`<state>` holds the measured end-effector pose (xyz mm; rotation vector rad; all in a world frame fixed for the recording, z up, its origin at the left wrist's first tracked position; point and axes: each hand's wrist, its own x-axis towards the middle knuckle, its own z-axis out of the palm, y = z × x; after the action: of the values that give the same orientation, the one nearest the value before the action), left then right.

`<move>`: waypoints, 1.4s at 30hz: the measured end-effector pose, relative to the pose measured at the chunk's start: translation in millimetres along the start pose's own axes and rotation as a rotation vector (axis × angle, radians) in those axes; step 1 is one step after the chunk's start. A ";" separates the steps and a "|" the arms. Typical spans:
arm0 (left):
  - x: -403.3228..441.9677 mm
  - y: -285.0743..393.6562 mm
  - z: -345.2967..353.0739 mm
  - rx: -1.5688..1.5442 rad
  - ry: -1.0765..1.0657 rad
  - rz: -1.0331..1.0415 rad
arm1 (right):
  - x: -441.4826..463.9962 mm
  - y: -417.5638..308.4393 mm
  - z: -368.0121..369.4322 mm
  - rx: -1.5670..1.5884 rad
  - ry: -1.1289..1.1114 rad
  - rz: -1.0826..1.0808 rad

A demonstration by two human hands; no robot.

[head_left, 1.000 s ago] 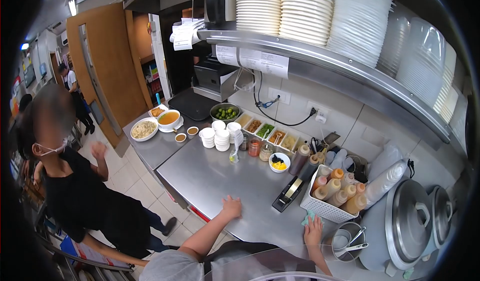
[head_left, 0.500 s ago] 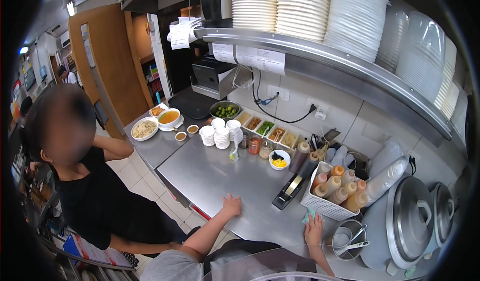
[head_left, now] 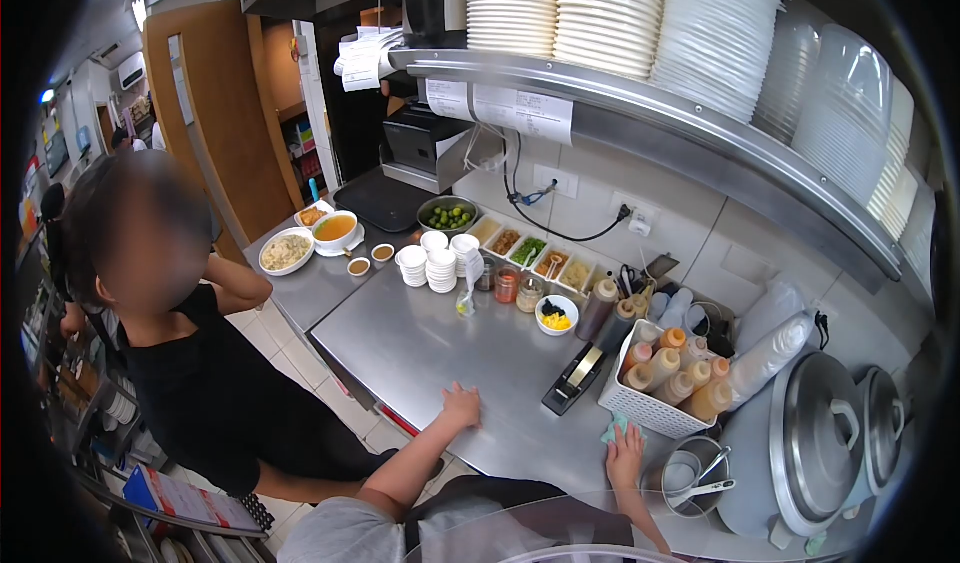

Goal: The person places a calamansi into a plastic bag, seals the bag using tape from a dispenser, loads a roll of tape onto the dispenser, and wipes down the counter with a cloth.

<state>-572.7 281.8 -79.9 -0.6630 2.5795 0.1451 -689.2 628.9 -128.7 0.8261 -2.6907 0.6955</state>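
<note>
My left hand point(head_left: 461, 405) rests on the front part of the steel counter point(head_left: 400, 343), its fingers apart and holding nothing. Further right, my right hand point(head_left: 626, 450) lies with spread fingers over the edge of a green cloth point(head_left: 617, 427). Between the hands, toward the back, stands a black tape dispenser point(head_left: 575, 378). Just behind my right hand is a white basket point(head_left: 655, 412) of sauce bottles. A metal pot point(head_left: 690, 476) with ladles sits to the right of that hand.
A person in black point(head_left: 230, 393) stands at the left, beside the counter. Soup point(head_left: 335, 228), a rice bowl point(head_left: 286, 252), stacked small cups point(head_left: 440, 270) and topping trays point(head_left: 528, 252) line the back. Large lidded pots point(head_left: 820, 443) are at right, below a steel shelf point(head_left: 640, 98).
The person in black has come closer to the counter, with an arm now raised and bent near the head. My hands have stayed in place.
</note>
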 end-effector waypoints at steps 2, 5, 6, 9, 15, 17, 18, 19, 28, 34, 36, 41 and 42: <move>1.2 -0.7 1.5 0.004 0.002 0.000 | 0.0 0.1 0.3 -0.005 -0.002 0.001; 0.9 -0.3 1.4 0.000 0.018 0.002 | 0.1 0.4 0.8 -0.015 -0.004 0.001; 0.6 -0.3 0.8 0.001 0.011 0.003 | -0.2 0.4 0.9 -0.020 -0.006 0.001; 0.0 0.5 -1.2 0.003 -0.001 0.001 | -0.1 0.8 1.2 -0.019 -0.004 -0.002; -1.4 1.5 -2.9 0.002 -0.012 -0.001 | -0.6 4.2 4.4 -0.016 -0.019 0.011; 0.0 1.3 -1.9 0.002 -0.019 -0.001 | -0.4 3.9 3.5 -0.018 -0.022 0.007; 0.8 1.0 -1.3 -0.005 -0.019 -0.003 | -0.3 3.9 3.1 -0.020 -0.024 0.004; 2.1 0.5 0.0 -0.011 -0.019 -0.004 | -0.6 4.2 3.3 -0.020 -0.026 0.005; -0.3 0.8 -2.5 -0.020 -0.019 0.001 | 0.2 3.5 2.6 -0.008 -0.031 0.009; 0.3 -0.1 1.4 -0.008 0.011 0.017 | 0.1 1.3 0.7 -0.004 -0.022 0.002; 4.8 -2.7 8.5 -0.015 0.044 0.025 | 0.5 0.2 -0.5 -0.004 -0.025 0.004; 8.9 -4.2 12.7 -0.024 0.071 0.031 | 0.5 3.0 2.1 -0.016 -0.029 0.004; 9.0 -4.4 12.9 -0.025 0.072 0.032 | 0.7 2.5 1.8 -0.019 -0.029 0.005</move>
<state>-572.2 276.8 -95.5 -0.6471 2.6623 0.1672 -691.4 629.4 -130.9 0.8319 -2.7212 0.6634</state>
